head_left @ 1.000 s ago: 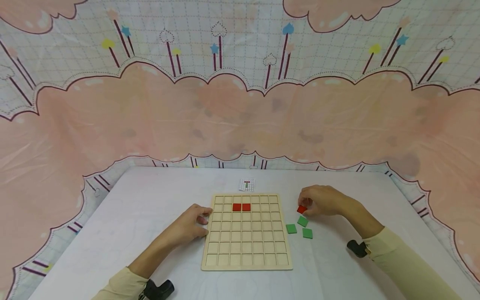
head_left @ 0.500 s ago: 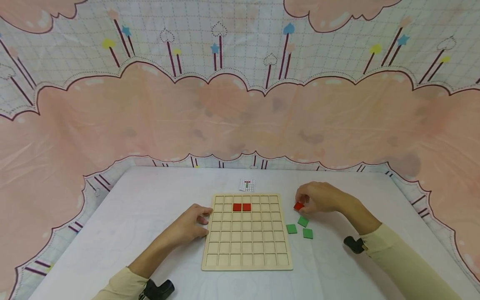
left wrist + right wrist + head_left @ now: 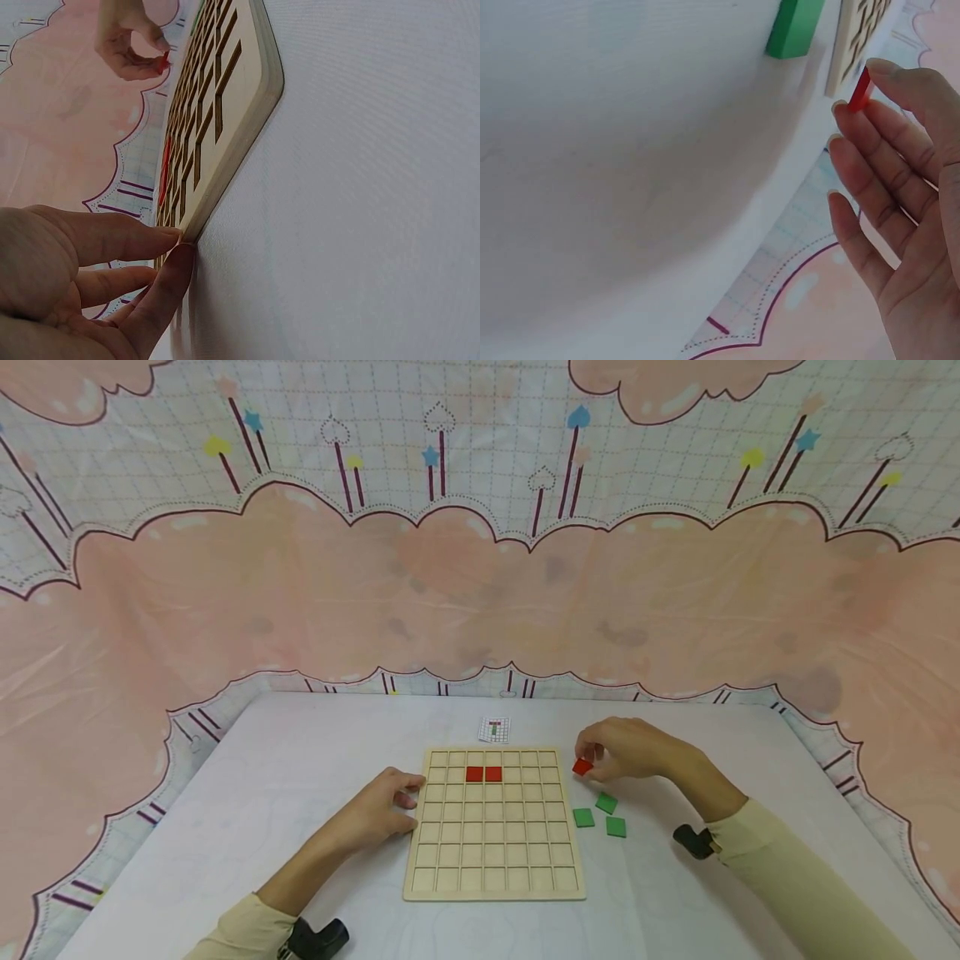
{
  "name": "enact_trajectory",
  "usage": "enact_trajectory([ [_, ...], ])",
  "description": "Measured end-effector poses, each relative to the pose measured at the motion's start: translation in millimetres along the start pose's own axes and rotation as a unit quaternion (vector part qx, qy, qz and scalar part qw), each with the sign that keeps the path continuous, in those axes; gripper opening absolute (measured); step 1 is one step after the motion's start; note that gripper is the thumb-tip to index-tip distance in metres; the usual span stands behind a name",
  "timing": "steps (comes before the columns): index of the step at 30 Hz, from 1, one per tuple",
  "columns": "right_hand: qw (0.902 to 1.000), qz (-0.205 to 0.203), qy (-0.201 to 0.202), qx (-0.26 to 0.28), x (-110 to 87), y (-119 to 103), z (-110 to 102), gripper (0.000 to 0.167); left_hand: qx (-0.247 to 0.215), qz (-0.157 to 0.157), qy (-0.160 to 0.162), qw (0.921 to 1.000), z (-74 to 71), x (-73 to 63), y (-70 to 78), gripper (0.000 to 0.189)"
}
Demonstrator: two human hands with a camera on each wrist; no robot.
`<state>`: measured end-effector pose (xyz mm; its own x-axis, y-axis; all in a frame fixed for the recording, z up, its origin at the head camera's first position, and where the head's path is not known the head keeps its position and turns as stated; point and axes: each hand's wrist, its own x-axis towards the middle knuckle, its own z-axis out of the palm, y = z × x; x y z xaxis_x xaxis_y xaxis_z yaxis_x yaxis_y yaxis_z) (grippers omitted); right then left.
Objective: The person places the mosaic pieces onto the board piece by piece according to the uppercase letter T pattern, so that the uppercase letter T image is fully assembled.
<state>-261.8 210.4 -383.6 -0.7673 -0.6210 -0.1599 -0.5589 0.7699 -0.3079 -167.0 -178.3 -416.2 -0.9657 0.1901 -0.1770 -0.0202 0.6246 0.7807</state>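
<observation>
My left hand (image 3: pixel 377 808) rests against the left edge of a pale wooden grid board (image 3: pixel 420 893), index finger and thumb spread along it. In the left wrist view, the fingertips (image 3: pixel 171 238) touch the board's edge. Two red square tiles (image 3: pixel 483 774) sit side by side in cells near the board's far side. To the right of the board, my right hand (image 3: pixel 626 748) pinches another red tile (image 3: pixel 582 767) between thumb and fingertips. That tile (image 3: pixel 860 90) shows edge-on in the right wrist view, the other fingers loosely extended.
Several green tiles, one of them a green tile (image 3: pixel 583 817) beside the board's right edge, lie below my right hand. A small card (image 3: pixel 494 730) with a red and green grid pattern lies beyond the board. The white table (image 3: pixel 300 735) meets a patterned cloth backdrop (image 3: pixel 480 602).
My right hand has moved left and slightly away from me, carrying the red tile closer to the board. The left hand and the board stay where they were.
</observation>
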Motion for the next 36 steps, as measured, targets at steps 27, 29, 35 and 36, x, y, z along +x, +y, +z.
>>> enact_trajectory([
  [27,0.9985,-0.054,-0.005,0.008,29.8,-30.5,-1.5,0.022,0.004,-0.001,0.004,1.0,1.0,1.3,-1.9,0.063],
  [29,0.9982,-0.059,-0.004,0.008,31.9,-31.7,-0.8,0.021,0.003,0.001,0.003,1.0,0.9,1.0,-1.9,0.064],
  [35,0.9979,-0.064,-0.006,0.01,39.6,-35.4,1.2,0.024,0.005,-0.002,0.005,1.0,1.0,0.5,-1.3,0.063],
  [36,0.9978,-0.066,-0.006,0.01,40.9,-36.1,1.5,0.024,0.005,-0.004,0.005,1.0,1.2,0.4,-1.3,0.063],
])
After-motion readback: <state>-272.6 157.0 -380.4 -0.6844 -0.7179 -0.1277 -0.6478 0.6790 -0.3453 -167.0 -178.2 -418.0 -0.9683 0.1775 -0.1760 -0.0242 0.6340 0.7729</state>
